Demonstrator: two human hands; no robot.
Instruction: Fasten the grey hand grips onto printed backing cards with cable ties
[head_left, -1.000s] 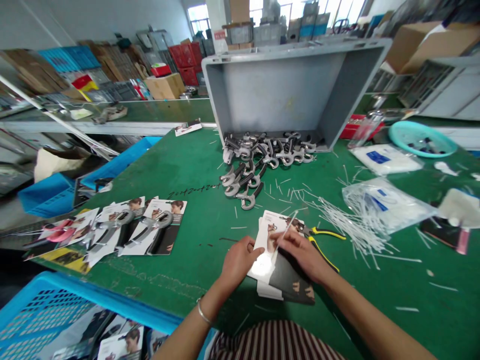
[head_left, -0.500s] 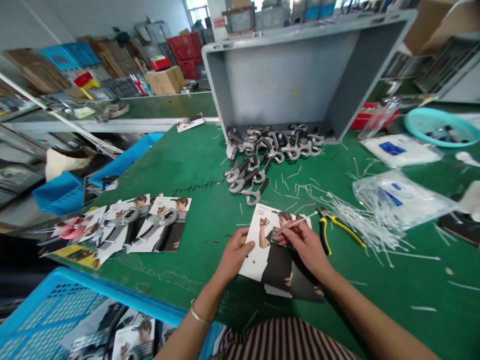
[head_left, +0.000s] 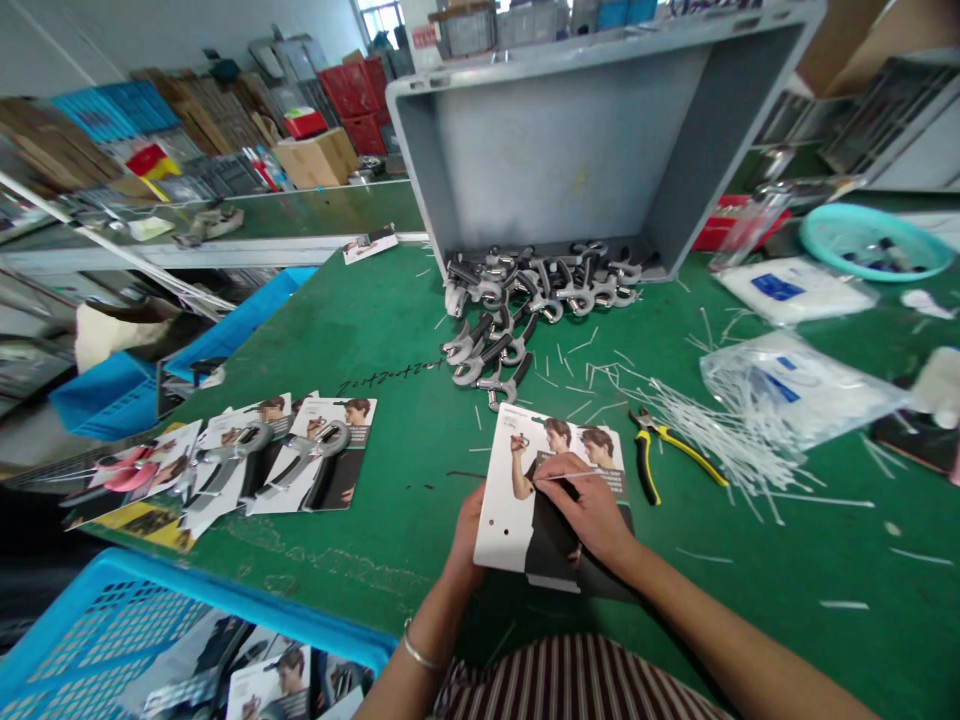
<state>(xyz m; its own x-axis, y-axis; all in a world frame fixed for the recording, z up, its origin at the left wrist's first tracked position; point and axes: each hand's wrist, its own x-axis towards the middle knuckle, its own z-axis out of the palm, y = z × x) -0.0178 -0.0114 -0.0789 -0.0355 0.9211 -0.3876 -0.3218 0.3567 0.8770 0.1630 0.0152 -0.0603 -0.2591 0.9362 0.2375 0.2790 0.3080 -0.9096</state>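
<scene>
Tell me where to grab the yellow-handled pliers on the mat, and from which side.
Probably by the two yellow handles, coming from above on the near right. The pliers lie flat on the green mat with handles splayed toward the worker; the jaw end points away toward the loose white ties.

green table (head_left: 390, 330), grey bin (head_left: 555, 160), yellow-and-black pliers (head_left: 664, 450), blue crate (head_left: 97, 620)

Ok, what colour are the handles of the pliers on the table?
Yellow and black, clearest in the head view: pliers.
</scene>
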